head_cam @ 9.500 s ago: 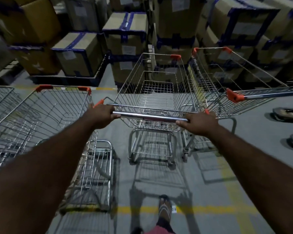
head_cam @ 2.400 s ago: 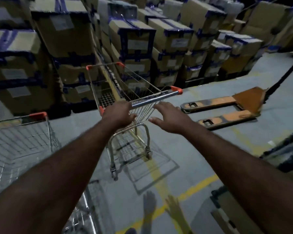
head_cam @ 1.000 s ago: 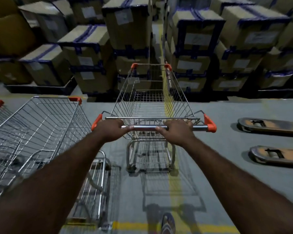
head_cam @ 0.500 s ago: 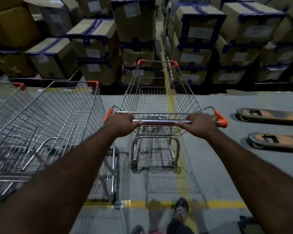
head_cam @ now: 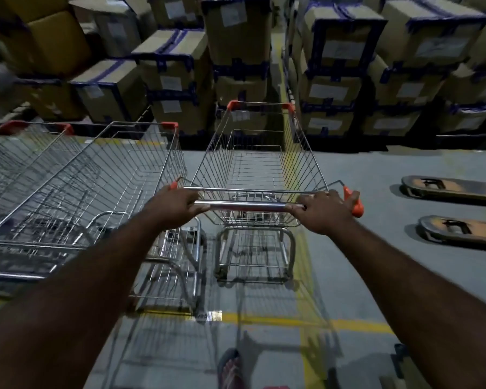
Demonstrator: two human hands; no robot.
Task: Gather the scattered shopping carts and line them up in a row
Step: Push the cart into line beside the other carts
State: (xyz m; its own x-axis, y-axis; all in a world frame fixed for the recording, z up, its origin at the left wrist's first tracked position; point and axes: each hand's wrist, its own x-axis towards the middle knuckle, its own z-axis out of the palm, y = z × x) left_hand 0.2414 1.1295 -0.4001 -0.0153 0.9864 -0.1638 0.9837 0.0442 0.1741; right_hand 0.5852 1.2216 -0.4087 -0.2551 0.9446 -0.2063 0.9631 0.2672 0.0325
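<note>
Steel wire cart (head_cam: 260, 169) stands in the middle of the floor, just right of 2 other carts (head_cam: 76, 186). Both arms are stretched forward. The left hand (head_cam: 174, 204) and the right hand (head_cam: 324, 211) are each clamped around the handle bar (head_cam: 250, 206). The left carts are cut off by the picture edge.

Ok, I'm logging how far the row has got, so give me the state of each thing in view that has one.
Held cart: upright, basket empty, both hands on its handle.
Neighbouring cart: upright, empty, parked close on the left, unheld.
Far-left cart: upright, partly out of view.
Left hand: closed round the handle.
Right hand: closed round the handle.
Pallet-jack forks: flat on the floor, unloaded.
Boxes: stacked, taped shut.
</note>
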